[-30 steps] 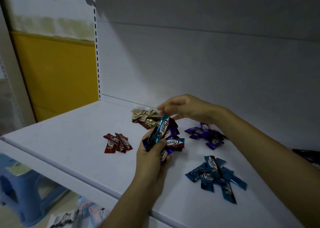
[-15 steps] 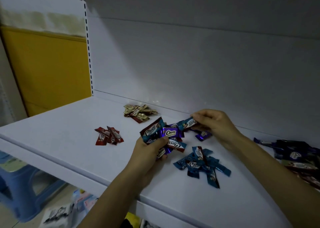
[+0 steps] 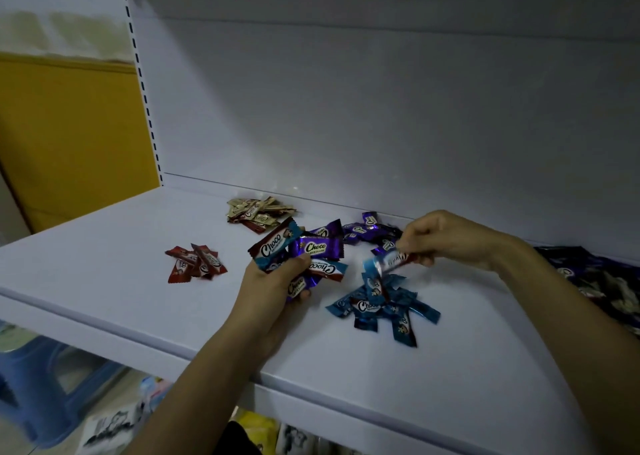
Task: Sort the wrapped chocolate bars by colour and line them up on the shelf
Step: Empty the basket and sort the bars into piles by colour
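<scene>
From the head camera: a person's left hand (image 3: 273, 283) grips a fanned bunch of mixed bars (image 3: 304, 248) over the white shelf (image 3: 104, 281). The right hand (image 3: 450, 238) pinches one blurred blue bar (image 3: 388, 260) by its end, just above the blue pile (image 3: 381, 311). A purple pile (image 3: 367, 229) lies near the back panel, a gold pile (image 3: 258, 210) is farther left, and a red pile (image 3: 195, 262) sits front left. A dark bag (image 3: 606, 274) lies at far right.
</scene>
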A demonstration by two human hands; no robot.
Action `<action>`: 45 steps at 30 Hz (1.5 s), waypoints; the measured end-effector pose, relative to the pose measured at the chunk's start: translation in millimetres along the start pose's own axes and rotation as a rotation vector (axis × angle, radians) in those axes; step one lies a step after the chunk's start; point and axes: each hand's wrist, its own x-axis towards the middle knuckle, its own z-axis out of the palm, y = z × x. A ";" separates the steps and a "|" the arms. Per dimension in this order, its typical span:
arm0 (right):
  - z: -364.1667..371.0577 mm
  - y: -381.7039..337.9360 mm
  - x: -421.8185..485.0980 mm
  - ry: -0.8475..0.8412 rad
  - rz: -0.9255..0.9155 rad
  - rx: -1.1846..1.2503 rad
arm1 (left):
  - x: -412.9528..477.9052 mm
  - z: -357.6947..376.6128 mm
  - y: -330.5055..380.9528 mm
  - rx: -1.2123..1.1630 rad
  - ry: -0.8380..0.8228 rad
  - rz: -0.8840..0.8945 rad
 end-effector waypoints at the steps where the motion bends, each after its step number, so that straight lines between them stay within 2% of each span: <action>1: 0.5 -1.9 -1.9 -0.024 0.027 -0.111 | -0.1 -0.1 -0.1 0.003 -0.004 0.000; 3: 4.3 -5.2 0.4 0.107 0.036 -0.276 | 0.6 -0.3 -1.4 0.021 -0.009 0.003; 5: 16.4 -12.7 4.8 0.366 -0.064 -0.277 | 1.1 0.5 -3.6 0.071 -0.024 0.018; 6: 26.8 -19.8 5.7 0.443 -0.154 -0.240 | 1.3 0.7 -5.0 0.108 -0.039 0.033; 8: 53.8 -37.4 4.5 0.411 -0.327 -0.150 | 0.3 0.8 -7.6 0.191 -0.092 0.089; 10: 85.4 -50.4 -0.1 0.352 -0.444 -0.201 | -3.1 1.9 -9.3 0.279 -0.188 0.204; 13: 114.7 -53.4 0.1 0.501 -0.634 -0.568 | -6.1 3.7 -10.4 0.426 -0.257 0.353; 15: 117.7 -52.6 1.0 0.588 -0.701 -0.554 | -4.5 3.0 -11.4 0.439 -0.253 0.363; 17: 113.7 -52.1 1.0 0.579 -0.680 -0.312 | -2.8 1.8 -11.4 0.400 -0.230 0.330; 19: 98.9 -50.9 4.2 0.575 -0.598 -0.072 | -1.7 0.4 -10.4 0.329 -0.204 0.275; 21: 72.9 -46.2 6.1 0.528 -0.476 0.068 | -1.3 -1.0 -9.0 0.248 -0.147 0.241; 23: 43.9 -34.8 2.8 0.337 -0.304 0.082 | -0.5 -3.1 -7.3 0.188 -0.073 0.222; 25: 22.5 -18.8 -2.3 0.124 -0.143 -0.024 | -0.1 -4.2 -5.7 0.146 -0.029 0.198; 27: 16.1 -7.4 -4.1 0.013 -0.072 -0.120 | -0.5 -4.0 -3.8 0.117 -0.023 0.182; 31: 35.3 -15.1 2.5 0.181 -0.186 -0.030 | -2.0 -2.7 -2.1 0.101 -0.040 0.171; 34: 58.2 -22.0 8.2 0.201 -0.266 0.016 | -3.0 -1.3 -2.0 0.125 -0.071 0.168; 41: 84.2 -27.8 11.8 0.337 -0.316 0.099 | -4.1 -2.4 0.6 0.081 -0.134 0.101; 45: 81.5 -28.3 12.7 0.438 -0.278 0.212 | -3.6 -2.2 4.4 -0.047 -0.102 0.044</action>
